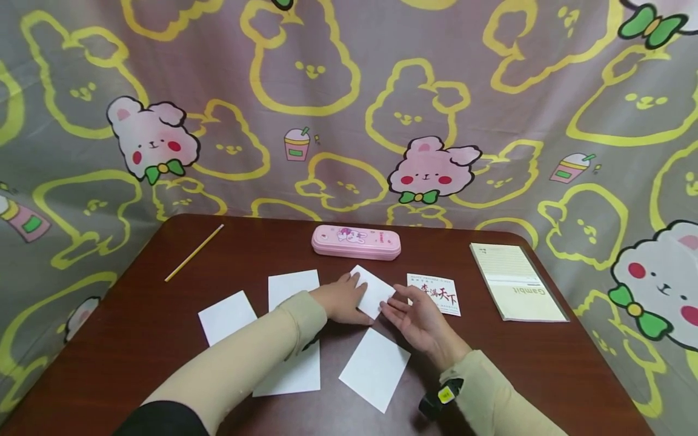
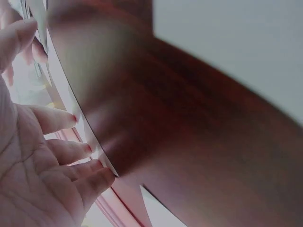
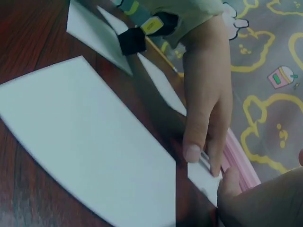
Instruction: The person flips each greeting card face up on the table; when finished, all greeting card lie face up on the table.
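I judge I'm mid-fold on the card [image 1: 372, 291] near the bench's [image 1: 545, 357] far middle, left hand [image 1: 342, 298] pinching its edge, right hand [image 1: 420, 319] loosely spread beside it; next needs a firm crease.

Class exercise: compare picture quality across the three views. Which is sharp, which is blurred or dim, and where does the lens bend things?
Head view: evenly lit and sharp, the print on the notepad legible; the table edges bow slightly. Left wrist view: dim, tabletop smeared, only the left hand fairly clear. Right wrist view: soft, the white card curved by the lens, the pink pencil case blurred.
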A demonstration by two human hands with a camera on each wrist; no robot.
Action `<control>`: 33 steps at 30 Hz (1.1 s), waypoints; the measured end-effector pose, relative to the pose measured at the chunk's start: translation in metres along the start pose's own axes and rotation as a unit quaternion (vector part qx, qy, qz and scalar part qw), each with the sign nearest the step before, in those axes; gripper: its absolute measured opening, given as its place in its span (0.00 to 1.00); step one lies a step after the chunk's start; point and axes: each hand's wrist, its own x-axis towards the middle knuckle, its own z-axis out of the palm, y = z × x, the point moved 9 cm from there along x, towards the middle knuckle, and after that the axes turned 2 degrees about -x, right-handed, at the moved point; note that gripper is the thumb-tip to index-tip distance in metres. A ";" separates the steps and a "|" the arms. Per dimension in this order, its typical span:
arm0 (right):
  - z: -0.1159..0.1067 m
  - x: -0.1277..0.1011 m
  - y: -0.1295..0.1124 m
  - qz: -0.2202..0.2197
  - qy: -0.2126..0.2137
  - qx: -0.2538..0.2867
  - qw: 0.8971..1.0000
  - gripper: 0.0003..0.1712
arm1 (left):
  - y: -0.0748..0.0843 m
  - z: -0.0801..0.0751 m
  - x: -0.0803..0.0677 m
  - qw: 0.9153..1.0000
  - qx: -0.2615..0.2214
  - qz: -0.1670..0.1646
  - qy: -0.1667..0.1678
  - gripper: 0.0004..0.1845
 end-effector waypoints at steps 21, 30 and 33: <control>0.018 -0.007 -0.003 -0.024 0.008 -0.044 0.999 0.40 | 0.000 -0.003 0.003 1.000 0.011 0.004 0.021 0.46; 0.014 -0.007 -0.001 -0.023 0.004 0.024 0.999 0.36 | 0.002 0.000 0.005 1.000 0.015 0.007 0.022 0.46; 0.011 -0.007 0.000 -0.026 0.013 0.031 0.999 0.33 | 0.003 -0.001 0.005 1.000 0.013 0.010 0.027 0.46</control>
